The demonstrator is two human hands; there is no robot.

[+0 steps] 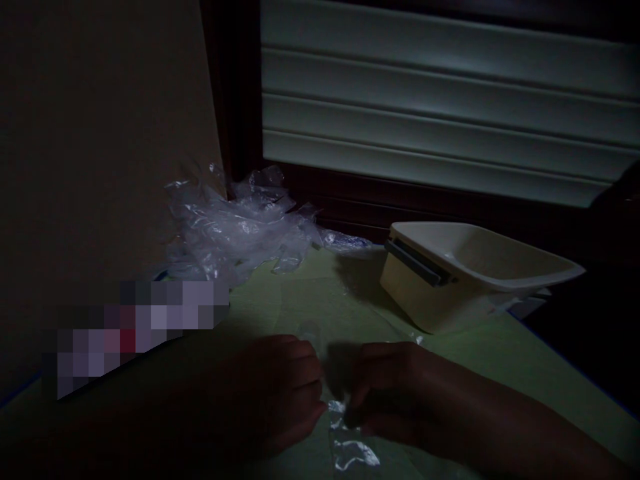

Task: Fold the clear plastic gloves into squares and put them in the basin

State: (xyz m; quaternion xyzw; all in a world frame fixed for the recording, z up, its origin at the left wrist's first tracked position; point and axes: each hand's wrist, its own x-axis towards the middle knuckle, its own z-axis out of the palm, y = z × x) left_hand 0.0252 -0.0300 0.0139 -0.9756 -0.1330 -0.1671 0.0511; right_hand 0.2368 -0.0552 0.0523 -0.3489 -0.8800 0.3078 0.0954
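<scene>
Lying between grips (295, 397) (400, 393) — clear plastic (354, 455)

No legible lettering anywhere (quite dim light).

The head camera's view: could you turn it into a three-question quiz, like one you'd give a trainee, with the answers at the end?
1. Multiple choice: what colour is the long handle on the open, cream-coloured plastic tub?
A) red
B) dark grey
C) yellow
2. True or false: the heap of crumpled, clear plastic film lies to the left of the tub.
3. Short answer: which shiny thing shows between the left hand and the right hand, towards the bottom of the picture?

Key:
1. B
2. True
3. A piece of clear, glossy plastic; the dim light hides how firmly it is held, if at all.
</scene>
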